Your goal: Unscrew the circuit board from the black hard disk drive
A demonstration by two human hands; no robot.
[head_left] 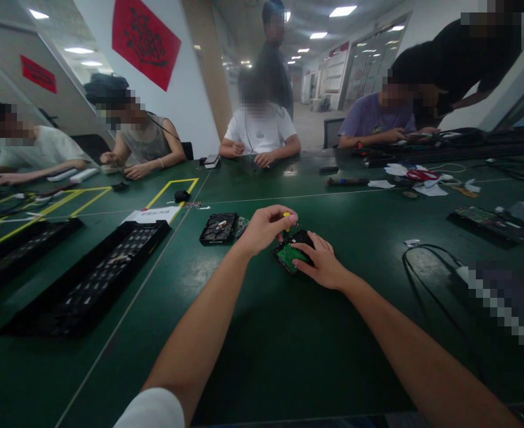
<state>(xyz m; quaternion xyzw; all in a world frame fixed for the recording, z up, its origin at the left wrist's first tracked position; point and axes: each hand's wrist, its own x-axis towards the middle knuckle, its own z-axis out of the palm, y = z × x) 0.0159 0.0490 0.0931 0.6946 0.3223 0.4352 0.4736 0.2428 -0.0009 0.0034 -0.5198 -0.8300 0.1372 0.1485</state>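
Observation:
Between the thumb and fingers of my left hand [264,229] is a small yellow-handled screwdriver [287,222], held upright by the far edge of a hard drive. Its tip is too small to make out. The black hard drive [284,257], green circuit board facing up, lies tilted on the table under my right hand [322,260]. My right thumb and fingers grip it and cover part of the board. Left of my left hand lies a second black drive [218,229] with small bits on top, and a loose circuit board [240,226] touches its right side.
Long black trays [97,279] stand on the left of the green table [262,356], a white paper label [152,214] behind one. Another drive [485,224] and a black cable [416,285] lie on the right. Several people sit across the table; others stand behind.

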